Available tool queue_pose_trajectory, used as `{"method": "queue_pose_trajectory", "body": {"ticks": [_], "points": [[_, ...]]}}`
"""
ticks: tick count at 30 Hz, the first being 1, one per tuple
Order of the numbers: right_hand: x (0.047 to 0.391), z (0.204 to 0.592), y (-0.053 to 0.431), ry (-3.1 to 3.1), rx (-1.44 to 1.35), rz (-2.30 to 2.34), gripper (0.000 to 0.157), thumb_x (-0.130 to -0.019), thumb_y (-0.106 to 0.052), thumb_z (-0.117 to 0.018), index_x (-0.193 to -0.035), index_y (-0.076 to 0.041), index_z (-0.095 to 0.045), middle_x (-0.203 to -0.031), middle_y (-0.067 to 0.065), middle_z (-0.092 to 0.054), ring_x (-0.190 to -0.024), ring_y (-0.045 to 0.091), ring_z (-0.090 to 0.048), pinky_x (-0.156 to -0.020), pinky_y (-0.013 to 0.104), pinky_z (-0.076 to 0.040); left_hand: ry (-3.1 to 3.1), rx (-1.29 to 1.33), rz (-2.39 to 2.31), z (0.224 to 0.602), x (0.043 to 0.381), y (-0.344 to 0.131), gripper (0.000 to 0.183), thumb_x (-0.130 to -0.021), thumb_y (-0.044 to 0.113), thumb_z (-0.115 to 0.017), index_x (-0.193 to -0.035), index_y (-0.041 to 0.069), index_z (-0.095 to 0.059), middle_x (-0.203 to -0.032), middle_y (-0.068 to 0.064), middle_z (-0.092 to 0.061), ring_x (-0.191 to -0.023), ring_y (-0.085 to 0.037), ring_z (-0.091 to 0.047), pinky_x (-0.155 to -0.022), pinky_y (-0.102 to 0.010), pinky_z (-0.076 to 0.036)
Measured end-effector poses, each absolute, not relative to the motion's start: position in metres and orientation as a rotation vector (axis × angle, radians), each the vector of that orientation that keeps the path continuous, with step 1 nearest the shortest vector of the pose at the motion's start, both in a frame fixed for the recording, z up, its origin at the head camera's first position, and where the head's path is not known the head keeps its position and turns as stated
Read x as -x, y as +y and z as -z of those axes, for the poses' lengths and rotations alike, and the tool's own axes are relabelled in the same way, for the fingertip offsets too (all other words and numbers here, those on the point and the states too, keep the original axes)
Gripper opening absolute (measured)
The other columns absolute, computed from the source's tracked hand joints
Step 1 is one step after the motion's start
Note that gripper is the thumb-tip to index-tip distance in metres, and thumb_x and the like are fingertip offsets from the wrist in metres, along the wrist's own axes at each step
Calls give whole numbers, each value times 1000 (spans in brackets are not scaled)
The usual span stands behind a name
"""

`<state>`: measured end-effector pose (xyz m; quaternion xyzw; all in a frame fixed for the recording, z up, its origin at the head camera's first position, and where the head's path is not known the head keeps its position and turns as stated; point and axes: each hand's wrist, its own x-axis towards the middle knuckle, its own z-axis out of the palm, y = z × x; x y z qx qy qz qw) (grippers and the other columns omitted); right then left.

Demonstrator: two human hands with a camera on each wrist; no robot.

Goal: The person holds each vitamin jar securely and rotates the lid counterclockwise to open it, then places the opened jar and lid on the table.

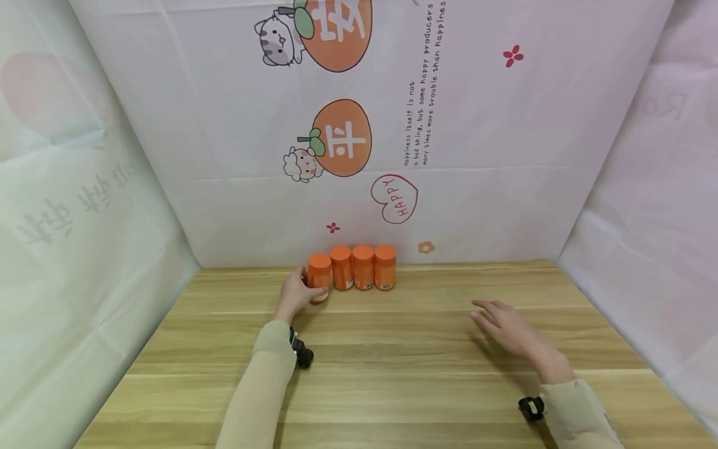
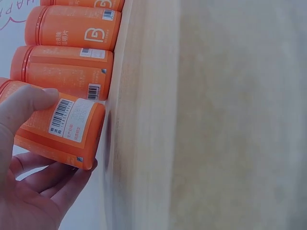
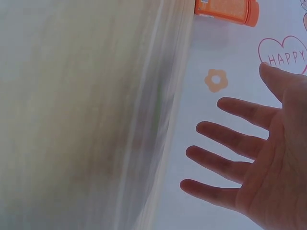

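Note:
In the head view my left hand (image 1: 295,293) grips an orange bottle (image 1: 320,272) at the left end of a row of similar lidded bottles. The left wrist view shows the thumb across the held bottle's barcode label (image 2: 72,119), with the fingers (image 2: 72,187) curled around its far side; this bottle leans slightly. Beside it stand three more orange bottles, the nearest being the second bottle (image 1: 342,269), then the third (image 1: 363,269) and the fourth (image 1: 384,269). My right hand (image 1: 507,327) hovers over the right part of the table, its fingers spread and holding nothing.
The wood-grain table (image 1: 392,374) reaches back to a white printed backdrop (image 1: 477,206) right behind the bottles. White cloth walls close in the left (image 1: 134,280) and right (image 1: 628,268) sides. Both wrists wear small black cameras.

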<state>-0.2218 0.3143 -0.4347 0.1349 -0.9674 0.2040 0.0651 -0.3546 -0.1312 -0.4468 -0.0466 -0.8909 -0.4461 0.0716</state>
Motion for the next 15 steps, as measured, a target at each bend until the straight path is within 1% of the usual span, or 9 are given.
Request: {"method": "queue_pose_trajectory", "body": {"ticks": [2, 5, 11, 13, 15], "points": [[222, 435, 313, -2920, -408, -614, 52, -101, -38, -40, -136, 0, -46, -131, 31, -49, -119, 50, -47, -96, 62, -36, -2677, 158, 1331, 447, 354, -132, 42, -72, 22, -83, -94, 5, -51, -98, -14, -62, -92, -26, -59, -80, -42, -49], [222, 433, 311, -2920, -413, -618, 52, -101, -38, -41, -136, 0, -47, -131, 30, -49, -119, 49, -47, -96, 62, -37, -2676, 170, 1327, 447, 352, -132, 43, -71, 22, -83, -96, 5, -52, -98, -13, -62, -92, -25, -59, -82, -42, -49], [222, 432, 305, -2926, -430, -620, 51, -101, -38, -41, -136, 0, -47, -132, 30, -49, -119, 49, -46, -95, 62, -37, -2687, 189, 1347, 443, 344, -132, 48, -72, 19, -82, -108, 7, -53, -105, -12, -62, -99, -27, -58, -91, -45, -47], [222, 432, 303, -2928, -428, -619, 52, -101, -38, -41, -137, -1, -46, -133, 30, -48, -120, 49, -46, -96, 62, -36, -2691, 202, 1337, 442, 341, -132, 48, -72, 18, -81, -109, 7, -53, -105, -12, -62, -98, -26, -58, -90, -45, -47], [223, 432, 301, -2922, -439, -623, 51, -101, -38, -41, -137, -1, -46, -133, 30, -47, -121, 49, -45, -97, 62, -35, -2690, 207, 1320, 441, 339, -133, 46, -71, 18, -82, -106, 7, -53, -103, -12, -62, -95, -26, -58, -87, -44, -48]]}}
